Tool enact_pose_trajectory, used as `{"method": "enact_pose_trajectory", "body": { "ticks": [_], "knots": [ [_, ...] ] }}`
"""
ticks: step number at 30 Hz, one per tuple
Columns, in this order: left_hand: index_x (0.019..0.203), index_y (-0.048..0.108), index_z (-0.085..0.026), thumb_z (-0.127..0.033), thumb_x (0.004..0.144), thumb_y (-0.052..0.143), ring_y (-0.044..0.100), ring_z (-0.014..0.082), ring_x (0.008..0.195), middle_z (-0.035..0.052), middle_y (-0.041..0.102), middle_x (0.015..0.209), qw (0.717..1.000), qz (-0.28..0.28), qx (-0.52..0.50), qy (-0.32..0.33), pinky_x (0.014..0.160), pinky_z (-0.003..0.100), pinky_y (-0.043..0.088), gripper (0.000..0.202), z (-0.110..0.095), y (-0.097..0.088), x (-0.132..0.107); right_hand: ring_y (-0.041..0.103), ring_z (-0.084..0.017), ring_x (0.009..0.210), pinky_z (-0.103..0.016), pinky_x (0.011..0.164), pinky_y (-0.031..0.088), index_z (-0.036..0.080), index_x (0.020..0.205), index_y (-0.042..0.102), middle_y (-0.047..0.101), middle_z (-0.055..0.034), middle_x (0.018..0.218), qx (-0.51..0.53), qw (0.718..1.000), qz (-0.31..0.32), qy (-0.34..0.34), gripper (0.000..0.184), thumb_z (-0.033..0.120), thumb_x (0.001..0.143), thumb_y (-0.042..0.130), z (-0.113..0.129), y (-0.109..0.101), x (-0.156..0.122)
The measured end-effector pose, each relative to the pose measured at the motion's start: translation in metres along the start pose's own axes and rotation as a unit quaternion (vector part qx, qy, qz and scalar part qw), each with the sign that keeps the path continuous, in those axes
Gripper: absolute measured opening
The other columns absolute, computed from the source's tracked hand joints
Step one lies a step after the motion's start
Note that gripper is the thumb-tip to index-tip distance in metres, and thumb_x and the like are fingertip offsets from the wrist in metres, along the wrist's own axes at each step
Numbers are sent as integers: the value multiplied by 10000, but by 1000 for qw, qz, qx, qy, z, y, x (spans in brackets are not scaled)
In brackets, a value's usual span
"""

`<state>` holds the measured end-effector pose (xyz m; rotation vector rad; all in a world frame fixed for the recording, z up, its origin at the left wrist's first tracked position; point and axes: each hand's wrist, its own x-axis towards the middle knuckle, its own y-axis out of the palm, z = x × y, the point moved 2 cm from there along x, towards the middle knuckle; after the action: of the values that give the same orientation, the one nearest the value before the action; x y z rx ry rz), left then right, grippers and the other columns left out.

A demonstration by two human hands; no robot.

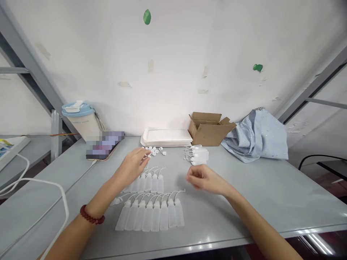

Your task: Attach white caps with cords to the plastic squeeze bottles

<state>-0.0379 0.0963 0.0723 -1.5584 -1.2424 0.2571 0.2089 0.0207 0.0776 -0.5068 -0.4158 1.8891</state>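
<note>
My left hand reaches over the back row of bottles, its thumb and fingers pinched on what looks like a small white cap. Beyond the fingertips lies a loose pile of similar white caps. Under and beside this hand stretches a row of clear plastic bottles with thin loop straps. Closer to me is a second row of these bottles, laid side by side. My right hand hovers to the right of the rows, fingers curled in; whatever they hold, if anything, is hidden.
More strapped bottles lie in a small heap behind my right hand. At the wall are a stack of white trays, an open cardboard box and light-blue cloth. A tumbler, a phone and a white cable occupy the left.
</note>
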Motion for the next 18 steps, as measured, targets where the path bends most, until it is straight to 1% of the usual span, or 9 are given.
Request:
{"method": "enact_pose_trajectory", "body": {
  "ticks": [3, 5, 8, 11, 14, 18],
  "knots": [
    [946, 575, -177, -248, 881, 388, 604, 197, 832, 70, 641, 942, 998, 34, -24, 37, 728, 311, 483, 210, -21, 8, -5, 384, -65, 415, -185, 406, 285, 167, 552, 471, 482, 42, 455, -30, 996, 88, -2, 254, 250, 791, 491, 7, 22, -5],
    [945, 563, -182, -217, 884, 385, 600, 194, 837, 66, 634, 943, 997, 46, -26, 55, 731, 315, 477, 192, -28, 12, -8, 380, -62, 400, -178, 389, 281, 169, 534, 462, 465, 51, 434, -53, 991, 119, -3, 243, 232, 764, 510, 12, 33, -9],
    [941, 550, -182, -185, 880, 386, 593, 192, 831, 68, 625, 948, 996, 49, -21, 73, 739, 325, 468, 175, -31, 15, -10, 366, -59, 398, -173, 371, 261, 168, 500, 441, 438, 53, 424, -97, 987, 126, -3, 253, 224, 723, 545, 17, 40, -12],
    [938, 546, -175, -162, 876, 390, 586, 194, 827, 72, 621, 939, 996, 44, -18, 78, 728, 324, 463, 168, -29, 17, -10, 367, -59, 393, -174, 359, 246, 166, 480, 432, 434, 50, 421, -133, 983, 126, 6, 265, 234, 704, 556, 16, 41, -12],
    [934, 547, -166, -153, 877, 407, 584, 195, 836, 73, 617, 943, 996, 42, -24, 79, 729, 322, 461, 152, -29, 18, -10, 381, -59, 383, -174, 365, 266, 163, 465, 428, 450, 44, 410, -149, 980, 130, 22, 265, 232, 697, 537, 13, 41, -9],
    [928, 550, -162, -148, 880, 424, 581, 193, 849, 71, 614, 951, 995, 46, -36, 78, 733, 316, 462, 136, -32, 18, -13, 370, -55, 359, -174, 372, 275, 159, 438, 427, 438, 41, 376, -161, 979, 119, 44, 285, 236, 700, 510, 13, 40, -7]
  ]
}}
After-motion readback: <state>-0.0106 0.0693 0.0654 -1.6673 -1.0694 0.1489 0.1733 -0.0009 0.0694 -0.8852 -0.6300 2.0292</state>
